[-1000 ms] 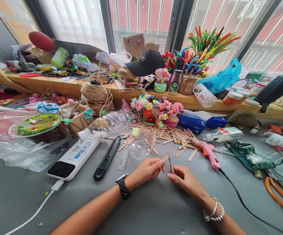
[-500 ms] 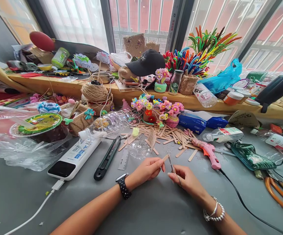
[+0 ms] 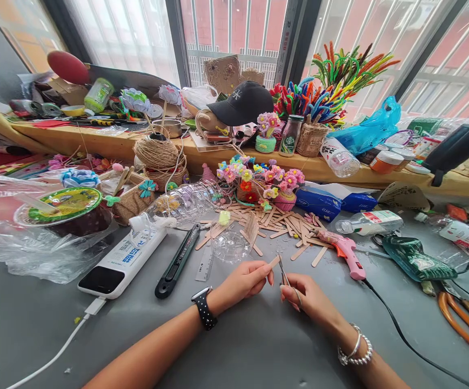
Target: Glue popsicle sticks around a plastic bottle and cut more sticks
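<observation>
Near the middle of the grey table, my left hand (image 3: 247,282) pinches a small wooden stick (image 3: 274,263) between thumb and fingers. My right hand (image 3: 304,294) is closed on a pair of small metal scissors (image 3: 285,274), with fingers at the handles. The scissor blades point up and meet the stick's outer end. Just beyond my hands lies a spread of loose wooden sticks (image 3: 281,222), and a clear plastic piece (image 3: 230,244) stands beside them.
A black utility knife (image 3: 178,262), a clear ruler (image 3: 205,265) and a white device (image 3: 123,259) with a cable lie left. To the right are a pink glue gun (image 3: 350,256) with a black cord, a plastic bottle (image 3: 370,222) and orange-handled scissors (image 3: 461,324).
The fingers of my right hand have closed in slightly around the scissors' handles, and the blades have shifted slightly. My left hand holds the stick in nearly the same place.
</observation>
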Demonstrator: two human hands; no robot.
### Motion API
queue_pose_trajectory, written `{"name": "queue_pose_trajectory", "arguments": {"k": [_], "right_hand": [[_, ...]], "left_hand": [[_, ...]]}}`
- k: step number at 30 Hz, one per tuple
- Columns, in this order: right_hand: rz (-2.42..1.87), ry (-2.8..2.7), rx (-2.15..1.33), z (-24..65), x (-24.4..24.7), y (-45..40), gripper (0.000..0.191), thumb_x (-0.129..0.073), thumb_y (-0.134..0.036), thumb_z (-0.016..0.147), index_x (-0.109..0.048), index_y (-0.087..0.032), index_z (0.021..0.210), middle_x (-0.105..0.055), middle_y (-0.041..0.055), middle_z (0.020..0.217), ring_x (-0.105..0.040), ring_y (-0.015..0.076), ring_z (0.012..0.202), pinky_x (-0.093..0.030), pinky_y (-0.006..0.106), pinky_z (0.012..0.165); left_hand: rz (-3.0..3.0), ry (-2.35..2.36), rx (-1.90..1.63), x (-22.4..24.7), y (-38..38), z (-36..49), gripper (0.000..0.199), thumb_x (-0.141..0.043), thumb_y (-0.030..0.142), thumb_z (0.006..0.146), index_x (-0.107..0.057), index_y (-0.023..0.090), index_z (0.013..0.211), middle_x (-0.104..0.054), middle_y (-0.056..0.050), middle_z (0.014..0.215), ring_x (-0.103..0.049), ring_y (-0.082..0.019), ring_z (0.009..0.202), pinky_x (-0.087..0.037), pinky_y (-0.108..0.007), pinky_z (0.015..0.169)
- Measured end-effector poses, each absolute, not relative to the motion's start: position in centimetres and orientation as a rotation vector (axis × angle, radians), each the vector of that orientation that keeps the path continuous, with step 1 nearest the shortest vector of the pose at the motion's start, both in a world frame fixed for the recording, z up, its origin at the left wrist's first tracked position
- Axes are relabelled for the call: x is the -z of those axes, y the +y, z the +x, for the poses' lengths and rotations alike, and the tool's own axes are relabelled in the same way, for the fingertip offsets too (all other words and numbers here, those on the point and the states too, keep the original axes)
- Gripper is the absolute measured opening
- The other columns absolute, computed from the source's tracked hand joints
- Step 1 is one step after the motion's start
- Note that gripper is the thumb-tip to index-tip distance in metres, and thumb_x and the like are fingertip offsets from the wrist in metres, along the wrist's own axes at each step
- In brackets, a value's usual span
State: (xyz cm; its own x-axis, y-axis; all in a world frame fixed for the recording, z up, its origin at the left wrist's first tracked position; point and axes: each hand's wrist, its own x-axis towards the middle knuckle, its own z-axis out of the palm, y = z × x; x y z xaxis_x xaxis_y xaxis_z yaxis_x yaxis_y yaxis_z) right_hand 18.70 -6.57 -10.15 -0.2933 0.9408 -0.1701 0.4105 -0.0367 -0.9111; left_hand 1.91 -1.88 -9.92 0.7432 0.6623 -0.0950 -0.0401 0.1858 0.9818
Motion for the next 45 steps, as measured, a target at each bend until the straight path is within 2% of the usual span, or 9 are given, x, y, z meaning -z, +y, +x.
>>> {"name": "queue_pose_trajectory", "arguments": {"k": [4,9,15,22,28,35,45], "right_hand": [[-1.466,-1.690,-1.257,18.71,10.29,-6.55,0.040,-0.046,-0.053,0.067,-0.030,-0.019,0.053,-0.026,-0.0059,0.050,-0.023,0.0071,0.048,-0.018,0.022,0.044],[-1.440,-1.713,-1.309,18.63,10.08,-6.53,0.042,-0.041,-0.057,0.068,-0.034,-0.018,0.054,-0.028,-0.0055,0.049,-0.025,0.0070,0.047,-0.019,0.022,0.044],[-1.476,-1.698,-1.248,18.48,10.25,-6.50,0.039,-0.046,-0.052,0.068,-0.031,-0.019,0.053,-0.027,-0.0058,0.050,-0.024,0.0071,0.049,-0.018,0.022,0.044],[-1.444,-1.727,-1.304,18.72,10.08,-6.37,0.041,-0.043,-0.056,0.068,-0.035,-0.018,0.054,-0.029,-0.0057,0.048,-0.027,0.0071,0.046,-0.020,0.022,0.043],[-1.466,-1.713,-1.264,18.94,10.48,-6.33,0.041,-0.048,-0.051,0.067,-0.029,-0.019,0.052,-0.027,-0.0059,0.050,-0.023,0.0067,0.049,-0.018,0.022,0.044],[-1.433,-1.756,-1.345,19.07,9.81,-6.42,0.041,-0.042,-0.054,0.070,-0.037,-0.017,0.054,-0.031,-0.0055,0.048,-0.027,0.0065,0.045,-0.020,0.021,0.042],[-1.460,-1.769,-1.287,19.05,10.26,-6.47,0.042,-0.044,-0.055,0.068,-0.036,-0.017,0.053,-0.028,-0.0056,0.050,-0.025,0.0070,0.048,-0.019,0.022,0.044]], "left_hand": [[1.307,0.587,-0.534,9.76,-1.91,1.85,0.031,-0.036,0.039,0.081,-0.049,0.013,0.069,-0.025,0.010,0.035,-0.018,-0.003,0.031,-0.012,-0.017,0.033],[1.320,0.600,-0.541,9.74,-1.94,1.91,0.032,-0.036,0.039,0.081,-0.049,0.013,0.068,-0.026,0.010,0.035,-0.019,-0.003,0.031,-0.013,-0.016,0.033],[1.337,0.616,-0.565,10.06,-2.01,2.01,0.032,-0.036,0.040,0.080,-0.049,0.013,0.068,-0.026,0.010,0.035,-0.019,-0.003,0.032,-0.014,-0.016,0.034],[1.359,0.628,-0.569,10.18,-2.07,2.03,0.033,-0.036,0.041,0.080,-0.048,0.013,0.068,-0.025,0.010,0.036,-0.019,-0.003,0.032,-0.015,-0.017,0.034],[1.361,0.644,-0.571,10.10,-2.09,1.97,0.033,-0.037,0.042,0.080,-0.048,0.013,0.068,-0.025,0.010,0.036,-0.020,-0.003,0.033,-0.016,-0.017,0.035],[1.388,0.650,-0.569,9.88,-2.05,1.84,0.033,-0.037,0.040,0.080,-0.049,0.013,0.067,-0.025,0.010,0.038,-0.020,-0.003,0.034,-0.016,-0.017,0.036],[1.388,0.650,-0.552,9.65,-2.14,1.85,0.034,-0.037,0.041,0.080,-0.049,0.013,0.067,-0.024,0.010,0.037,-0.020,-0.004,0.034,-0.015,-0.017,0.036]]}}
